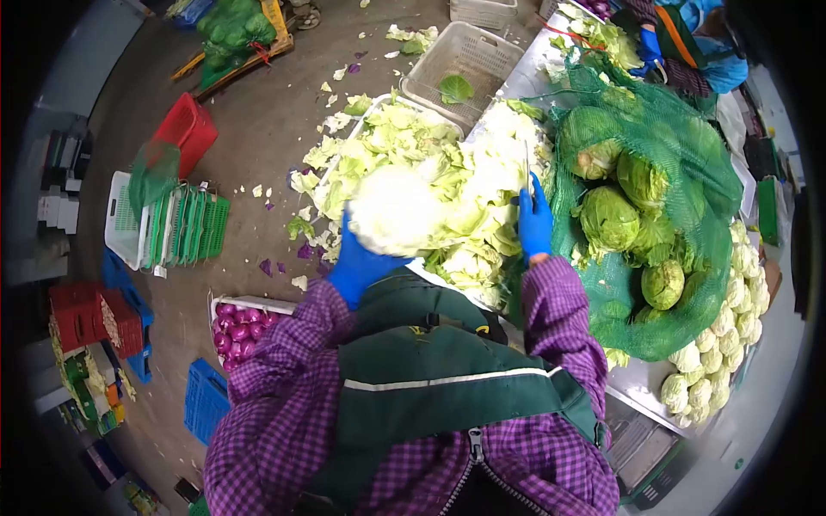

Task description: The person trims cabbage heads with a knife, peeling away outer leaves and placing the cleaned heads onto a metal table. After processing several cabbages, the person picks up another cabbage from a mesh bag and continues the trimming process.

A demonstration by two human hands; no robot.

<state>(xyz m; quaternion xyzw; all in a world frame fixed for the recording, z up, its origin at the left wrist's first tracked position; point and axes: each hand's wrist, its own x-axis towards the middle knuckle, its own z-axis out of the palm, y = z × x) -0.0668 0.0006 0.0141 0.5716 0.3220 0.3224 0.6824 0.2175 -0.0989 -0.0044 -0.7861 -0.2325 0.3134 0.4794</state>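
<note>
In the head view my left hand [360, 265], in a blue glove, is closed around the lower left side of a pale, overexposed cabbage [396, 211]. It is held above a heap of loose cabbage leaves [486, 176]. My right hand [535, 222], also gloved in blue, grips a knife [527, 157] whose thin blade points away from me; the handle is mostly hidden in the fingers. Just right of that hand, an open green net bag [701, 189] holds several green cabbages [609, 219] with their outer leaves on.
Trimmed pale cabbages [727, 331] are piled at the table's right. A grey crate [417, 82] stands beyond the leaves. Another person's gloved hand [650, 50] is at the far right. Red onions [239, 331], green crates [194, 228] and a red crate [185, 133] are on the left.
</note>
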